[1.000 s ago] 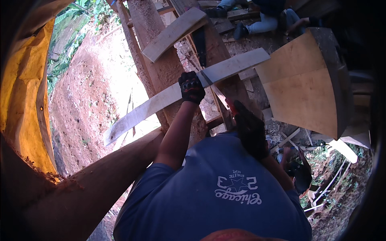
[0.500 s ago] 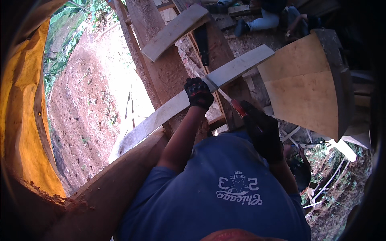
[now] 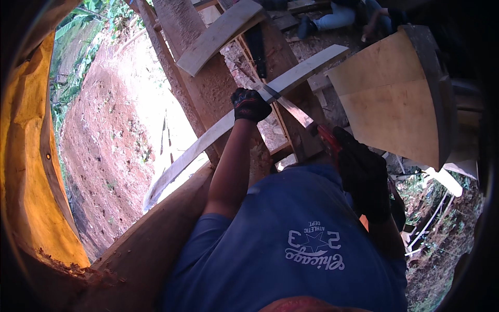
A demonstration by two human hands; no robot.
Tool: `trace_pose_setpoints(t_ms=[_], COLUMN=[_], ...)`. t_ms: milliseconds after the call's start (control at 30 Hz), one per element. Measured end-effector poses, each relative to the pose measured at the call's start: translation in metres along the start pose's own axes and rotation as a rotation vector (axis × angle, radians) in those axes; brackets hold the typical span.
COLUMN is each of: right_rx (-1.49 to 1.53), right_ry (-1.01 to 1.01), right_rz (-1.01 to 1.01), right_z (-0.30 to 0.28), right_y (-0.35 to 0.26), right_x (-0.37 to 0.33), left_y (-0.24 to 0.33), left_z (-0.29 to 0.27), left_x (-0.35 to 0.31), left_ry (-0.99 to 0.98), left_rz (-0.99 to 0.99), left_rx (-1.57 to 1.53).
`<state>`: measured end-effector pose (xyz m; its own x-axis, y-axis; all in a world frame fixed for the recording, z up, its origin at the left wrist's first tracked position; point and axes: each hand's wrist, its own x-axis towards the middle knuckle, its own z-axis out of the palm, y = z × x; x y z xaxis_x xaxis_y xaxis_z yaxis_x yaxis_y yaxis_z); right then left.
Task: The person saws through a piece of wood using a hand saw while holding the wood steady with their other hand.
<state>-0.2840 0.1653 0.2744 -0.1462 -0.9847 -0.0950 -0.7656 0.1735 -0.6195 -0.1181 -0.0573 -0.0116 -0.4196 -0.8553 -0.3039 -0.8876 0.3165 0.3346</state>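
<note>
My left hand (image 3: 250, 105), in a black glove, is closed around a long pale wooden board (image 3: 215, 131) that slants from lower left to upper right. Just right of that hand, a handsaw (image 3: 295, 112) lies across the board, its blade running down toward me. My right hand (image 3: 364, 177), also gloved in black, is wrapped around the saw's red handle (image 3: 328, 138), close to my right side. Where the blade meets the wood, a dark band shows; how deep it sits is too small to tell.
Broad planks (image 3: 208, 86) dusted with sawdust support the board, with gaps between them. A shorter board (image 3: 221, 34) lies beyond. A large plywood-like panel (image 3: 384, 96) stands at right, a thick beam (image 3: 150, 229) at lower left. Another person's leg (image 3: 335, 18) shows at the far right.
My right hand and the saw's handle have moved right and slightly nearer, baring more of the blade. My left hand keeps its grip on the board, which looks narrower now.
</note>
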Motion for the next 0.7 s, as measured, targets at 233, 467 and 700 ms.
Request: trace_pose_setpoints(t_ms=[233,467,700], right_rx=[0.062,-0.010,0.174], right_ry=[-0.065,-0.061,-0.014], right_rz=[0.039,0.041,0.090], right_z=[-0.025,-0.022,0.010], right_y=[-0.002,0.012,0.013], right_x=[0.001,0.008,0.012], left_y=[-0.003,-0.001,-0.002], left_z=[0.010,0.012,0.025], left_x=[-0.010,-0.019,-0.019], left_ry=[0.095,0.171,0.209], left_rz=[0.067,0.026,0.024], left_rx=[-0.042,-0.148,-0.155])
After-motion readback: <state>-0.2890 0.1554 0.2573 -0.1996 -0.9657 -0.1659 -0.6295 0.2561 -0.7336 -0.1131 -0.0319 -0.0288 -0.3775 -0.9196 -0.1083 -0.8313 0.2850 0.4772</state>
